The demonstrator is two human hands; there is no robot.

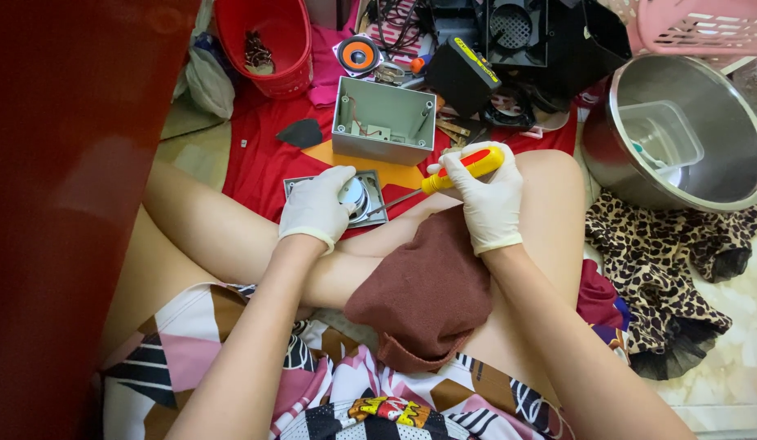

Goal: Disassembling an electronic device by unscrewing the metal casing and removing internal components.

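Head cam: left hand (316, 208) w/ fingers closed over a small speaker (356, 198) on the red cloth (256, 159), near the legs. Right hand (484, 195) fully wrapped round a yellow screwdriver (456, 172), tip at the speaker's right edge. Looks like the prying/unscrewing step; needs steady pressure. Open grey box (383, 122) just beyond.

Light is bright, soft and even, seemingly from above, with only faint shadows under the arms. The steel bowl (680, 130) shows mild glare on its inner wall. A red surface (61, 204) close to the lens on the left is blurred and dim. The centre is sharp; the edges bend slightly
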